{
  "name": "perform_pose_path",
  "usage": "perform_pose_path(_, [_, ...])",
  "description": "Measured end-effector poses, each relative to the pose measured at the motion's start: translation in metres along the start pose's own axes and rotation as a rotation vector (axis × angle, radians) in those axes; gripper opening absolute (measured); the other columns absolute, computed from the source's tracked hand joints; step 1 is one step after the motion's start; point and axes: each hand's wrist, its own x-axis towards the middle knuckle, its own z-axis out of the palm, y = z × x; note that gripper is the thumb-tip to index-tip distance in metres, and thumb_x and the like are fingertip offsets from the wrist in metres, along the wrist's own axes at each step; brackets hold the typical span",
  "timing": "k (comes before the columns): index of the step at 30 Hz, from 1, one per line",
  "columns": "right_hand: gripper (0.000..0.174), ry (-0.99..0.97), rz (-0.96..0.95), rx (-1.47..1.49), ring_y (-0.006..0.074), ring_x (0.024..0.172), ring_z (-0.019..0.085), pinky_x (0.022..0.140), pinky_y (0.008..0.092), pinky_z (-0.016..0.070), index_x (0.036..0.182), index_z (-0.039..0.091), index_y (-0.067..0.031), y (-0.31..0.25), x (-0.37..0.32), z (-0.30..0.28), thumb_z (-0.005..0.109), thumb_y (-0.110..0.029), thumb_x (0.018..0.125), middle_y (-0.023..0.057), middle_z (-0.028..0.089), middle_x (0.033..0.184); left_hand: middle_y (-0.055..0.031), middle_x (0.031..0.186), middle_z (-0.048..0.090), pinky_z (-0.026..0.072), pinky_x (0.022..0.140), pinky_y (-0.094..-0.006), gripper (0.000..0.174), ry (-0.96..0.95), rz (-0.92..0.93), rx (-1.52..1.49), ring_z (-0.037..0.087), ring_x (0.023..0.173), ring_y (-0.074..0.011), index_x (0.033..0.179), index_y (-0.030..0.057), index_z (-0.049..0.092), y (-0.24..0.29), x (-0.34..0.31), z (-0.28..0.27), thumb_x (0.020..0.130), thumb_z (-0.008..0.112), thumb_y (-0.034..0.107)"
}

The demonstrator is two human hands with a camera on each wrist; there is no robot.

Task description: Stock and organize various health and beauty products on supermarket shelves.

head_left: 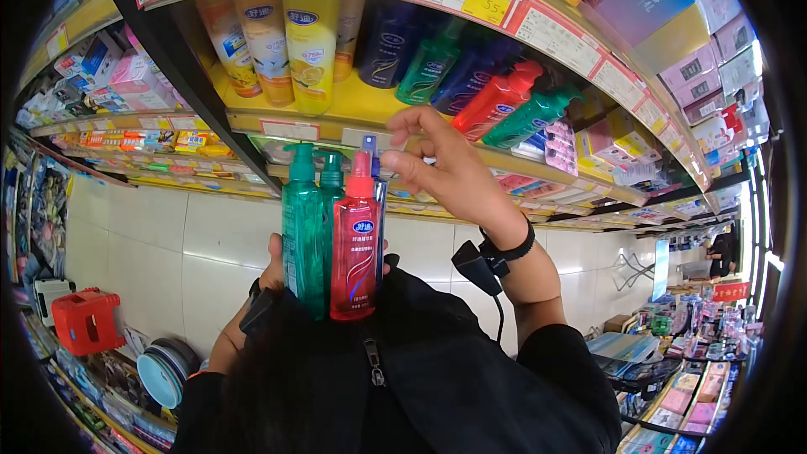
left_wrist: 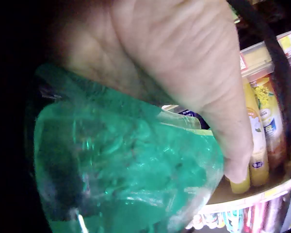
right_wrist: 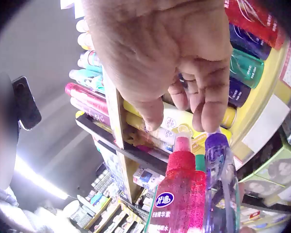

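Against the person's chest, the left hand [head_left: 272, 264] grips a cluster of bottles. It holds a green pump bottle [head_left: 303, 240], a second green bottle [head_left: 333, 175] behind, a red spray bottle [head_left: 356, 261] in front and a purple-blue spray bottle [right_wrist: 220, 179] at the side. In the left wrist view, its thumb and palm wrap a clear green bottle [left_wrist: 131, 155]; most of its fingers are hidden. Just above the cluster, the right hand [head_left: 458, 164] has loosely bent fingers with thumb and forefinger apart. In the right wrist view, its fingertips are right at the purple cap.
A yellow shelf [head_left: 340, 101] in front carries yellow bottles [head_left: 311, 50], dark blue bottles [head_left: 385, 55], a green bottle [head_left: 430, 67], and leaning red [head_left: 496, 101] and green bottles. Price labels line its edge. A red stool [head_left: 87, 321] and stacked basins [head_left: 161, 377] stand behind left.
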Motion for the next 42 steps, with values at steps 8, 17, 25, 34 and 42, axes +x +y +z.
perform_pose_path(8, [0.056,-0.149,0.18,-0.217,0.0232,0.072,0.065,0.064,0.0348,0.05,0.109,0.05,-0.0027,0.004,-0.024,0.032,0.073,-0.046,0.083,0.013,0.062,0.091,-0.0142,0.137,0.05,0.0439,0.105,-0.0461,0.106,-0.001,0.129,0.278,0.053,0.123,-0.0282,0.145,0.0042,0.033,0.02,0.013,-0.036,0.069,0.075,0.066])
perform_pose_path(17, [0.06,-0.056,-0.034,-0.337,0.0264,0.074,0.063,0.066,0.0363,0.0509,0.119,0.054,-0.0029,0.03,-0.044,0.054,0.076,-0.044,0.081,0.014,0.061,0.092,-0.0105,0.13,0.054,0.0483,0.099,-0.0414,0.093,0.031,0.08,0.3,0.057,0.117,-0.0241,0.141,0.0052,0.038,0.017,0.013,-0.056,0.076,0.07,0.063])
perform_pose_path(25, [0.064,-0.109,0.146,-0.107,0.0321,0.083,0.065,0.075,0.0391,0.051,0.117,0.052,-0.0001,0.011,-0.053,0.024,0.08,-0.04,0.076,0.0155,0.066,0.099,-0.0148,0.129,0.054,0.0518,0.093,-0.0495,0.095,0.005,0.094,0.307,0.058,0.115,-0.0308,0.142,0.0054,0.036,0.024,0.013,-0.031,0.076,0.07,0.064])
perform_pose_path(34, [0.05,0.561,-0.211,-0.315,0.0165,0.068,0.065,0.058,0.0286,0.0499,0.111,0.047,-0.0027,-0.007,0.016,-0.014,0.081,-0.02,0.078,0.01,0.068,0.086,-0.0185,0.117,0.06,0.0542,0.087,-0.0573,0.097,0.035,0.076,0.383,0.065,0.102,-0.0359,0.14,0.0034,0.036,0.051,-0.004,-0.04,0.072,0.075,0.061])
perform_pose_path(42, [0.053,0.606,-0.327,-0.569,0.0326,0.066,0.065,0.06,0.0412,0.0523,0.102,0.052,0.0006,0.001,0.079,0.004,0.08,-0.036,0.076,0.0164,0.066,0.081,-0.0181,0.116,0.059,0.0553,0.088,-0.0508,0.101,0.085,0.139,0.443,0.065,0.103,-0.0329,0.139,0.0003,0.034,0.051,-0.018,-0.035,0.07,0.076,0.061])
